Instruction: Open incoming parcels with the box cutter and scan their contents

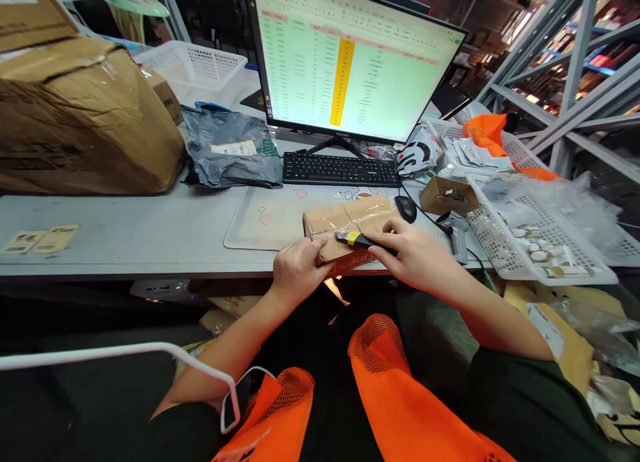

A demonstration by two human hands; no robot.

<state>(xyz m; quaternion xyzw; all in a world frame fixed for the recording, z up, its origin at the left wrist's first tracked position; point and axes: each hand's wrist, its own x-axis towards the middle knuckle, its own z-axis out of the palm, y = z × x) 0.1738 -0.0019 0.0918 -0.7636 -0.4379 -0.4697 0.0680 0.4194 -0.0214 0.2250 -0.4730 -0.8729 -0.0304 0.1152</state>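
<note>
Cardboard box (pixel 345 215) is held at the near edge of the worktop (pixel 150 222), directly between the hands. The left corner of the box is gripped by the left hand (pixel 297 265), which is closed, with the thumb pressed on the upper edge and the fingers curled against the near side. A utility knife (pixel 353 238), black with a yellow band, is grasped in the right hand (pixel 407 249); the fingers are closed about the handle and the knife is pointed toward the left thumb, across the top of the box. Whether the tape is being cut cannot be told. Clear tape is noted on the upper face, and red printing on the near face.

A pale desk mat (pixel 255 219) is laid partly behind the box. Beyond the hands, a keyboard (pixel 340 169) is placed before a lit monitor (pixel 345 62). A black mouse (pixel 405 209) is found just beyond the right hand, with a small open box (pixel 447 195) farther right. Well to the left of the left hand, a large carton (pixel 85 115) is stood beside a grey plastic mailer (pixel 225 145).
</note>
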